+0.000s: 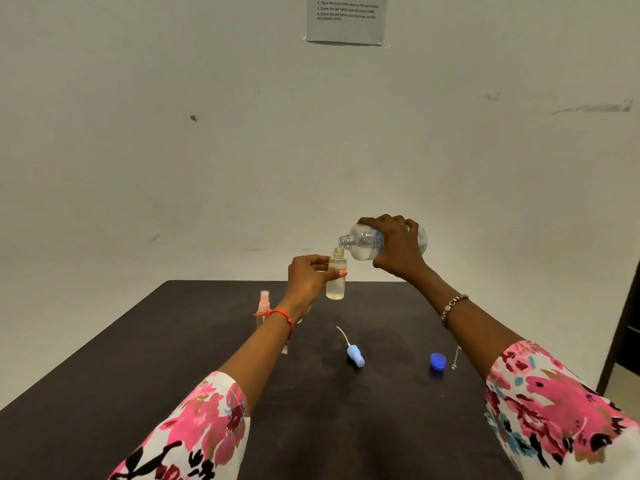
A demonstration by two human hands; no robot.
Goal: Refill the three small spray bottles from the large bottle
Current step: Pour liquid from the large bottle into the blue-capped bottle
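Note:
My left hand (310, 277) holds a small clear spray bottle (336, 282) upright above the dark table (194, 341), its neck uncapped and some liquid inside. My right hand (398, 245) grips the large clear bottle (363, 242), tipped on its side with its open mouth right over the small bottle's neck. A second small bottle with a pink spray top (264, 304) stands behind my left wrist, partly hidden. A light blue spray head with its tube (354, 353) lies on the table.
A blue screw cap (437, 362) sits on the table at the right, beside a thin chain (455, 358). A printed sheet (346, 19) hangs on the white wall behind. A dark door frame (623, 327) stands at the far right.

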